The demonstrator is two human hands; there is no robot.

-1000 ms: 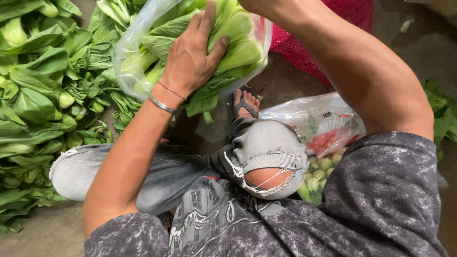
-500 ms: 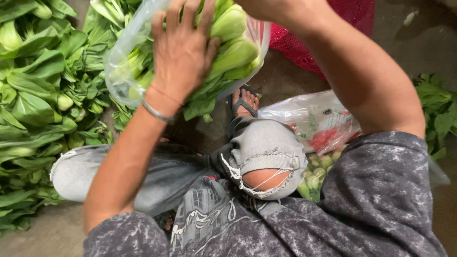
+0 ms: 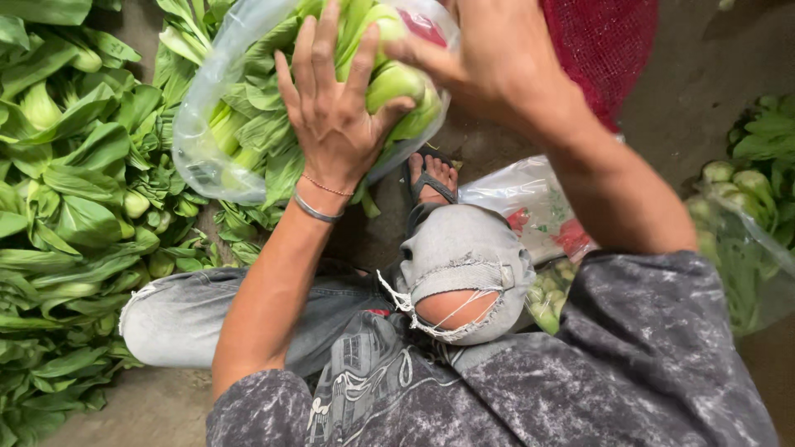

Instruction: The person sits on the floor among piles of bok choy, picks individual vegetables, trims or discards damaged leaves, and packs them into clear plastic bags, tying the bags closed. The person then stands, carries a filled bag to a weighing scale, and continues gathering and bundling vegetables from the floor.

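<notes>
Your left hand [image 3: 335, 116] lies flat on the bunch of bok choy [image 3: 273, 124], fingers spread wide and pointing up the frame, the thumb hooked round one pale stalk on the right side of the bunch. Two thin bracelets [image 3: 319, 203] sit on that wrist. Your right hand [image 3: 489, 62] comes in from the upper right and grips the rim of the clear plastic bag [image 3: 203, 124], the thumb stretched left across the top of the stalks; the other fingers are out of sight behind the hand, so you cannot tell how tightly they close. The bag wraps the greens on the left and along the top, and its lower edge hangs open, with dark leaves spilling out below your left palm. The whole bundle is held up in front of you, above your bent knee [image 3: 460, 281], which shows through a torn hole in the grey jeans. Your sandalled foot [image 3: 431, 178] rests on the ground just under the bag.

To your left a big heap of loose bok choy [image 3: 66, 207] covers the floor, touching the side of your leg. Behind your right hand sits a red mesh sack [image 3: 600, 50]. Between your knee and your right arm lies another plastic bag with red print [image 3: 530, 203], small green vegetables showing beneath it. Further right, more greens [image 3: 745, 182] lie partly under clear plastic
</notes>
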